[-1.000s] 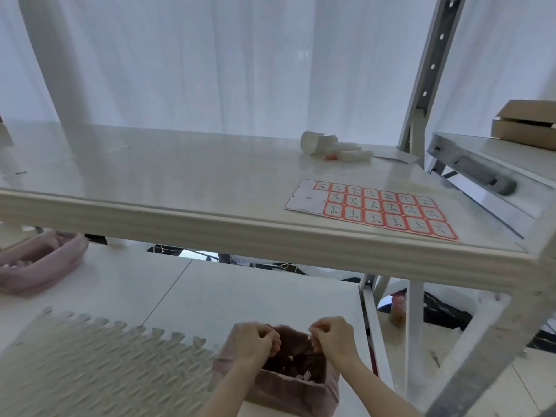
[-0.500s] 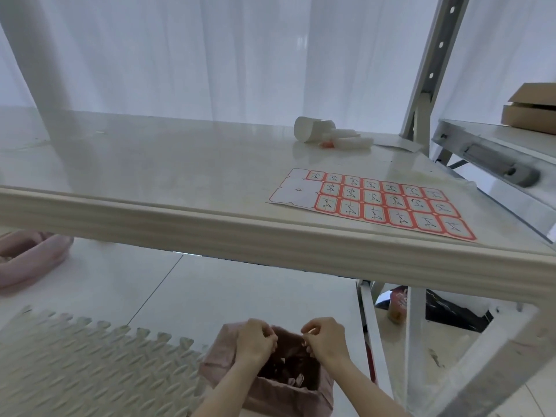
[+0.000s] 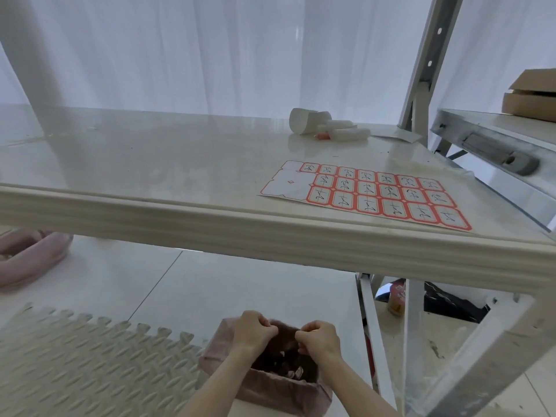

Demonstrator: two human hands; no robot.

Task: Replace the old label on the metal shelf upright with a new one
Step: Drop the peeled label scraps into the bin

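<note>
The sheet of red-bordered labels (image 3: 365, 195) lies flat on the shelf (image 3: 150, 164), towards its right end, near the metal upright (image 3: 430, 55). Below, the left hand (image 3: 251, 331) and right hand (image 3: 319, 338) are curled into fists, nearly touching, over a pink-lined bin (image 3: 270, 383). I cannot tell whether they pinch anything.

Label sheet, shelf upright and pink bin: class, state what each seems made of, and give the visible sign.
Label sheet: likely matte paper; flat, thin, handwritten marks in red borders. Shelf upright: seemingly metal; grey sheen, punched holes. Pink bin: probably soft fabric; walls sag and crease.
</note>
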